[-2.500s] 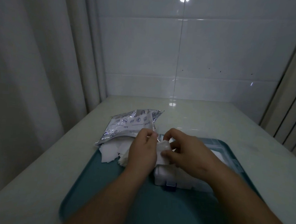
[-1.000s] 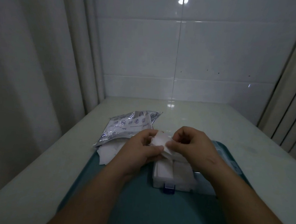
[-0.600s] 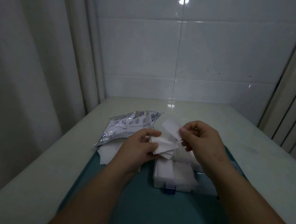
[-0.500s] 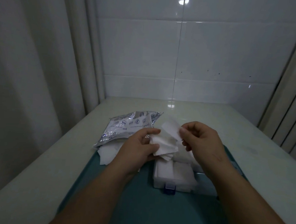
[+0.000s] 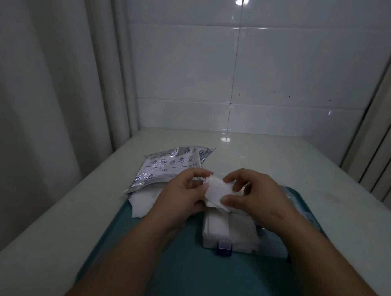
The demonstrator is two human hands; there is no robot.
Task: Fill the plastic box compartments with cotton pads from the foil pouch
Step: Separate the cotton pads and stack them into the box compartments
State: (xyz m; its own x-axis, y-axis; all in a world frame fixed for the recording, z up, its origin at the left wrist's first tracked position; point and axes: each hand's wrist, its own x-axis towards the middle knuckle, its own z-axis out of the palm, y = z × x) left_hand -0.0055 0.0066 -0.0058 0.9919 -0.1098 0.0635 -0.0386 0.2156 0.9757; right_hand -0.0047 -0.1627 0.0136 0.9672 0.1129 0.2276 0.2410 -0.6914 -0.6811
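A clear plastic box (image 5: 228, 239) with a blue latch sits on a teal tray (image 5: 182, 273); white pads fill the compartments that show. Just above the box, my left hand (image 5: 182, 192) and my right hand (image 5: 253, 195) both pinch a small stack of white cotton pads (image 5: 217, 191). The silver foil pouch (image 5: 168, 166) lies at the tray's far left corner. More loose pads (image 5: 140, 204) spill out under the pouch's near edge. The far part of the box is hidden behind my hands.
The tray rests on a pale counter (image 5: 303, 168) that ends at a white tiled wall. A curtain (image 5: 44, 93) hangs close on the left, and vertical slats (image 5: 386, 148) stand on the right.
My right hand, which had lifted one pad up and away from the stack, has come back down; both hands now hold the pads together lower over the box.
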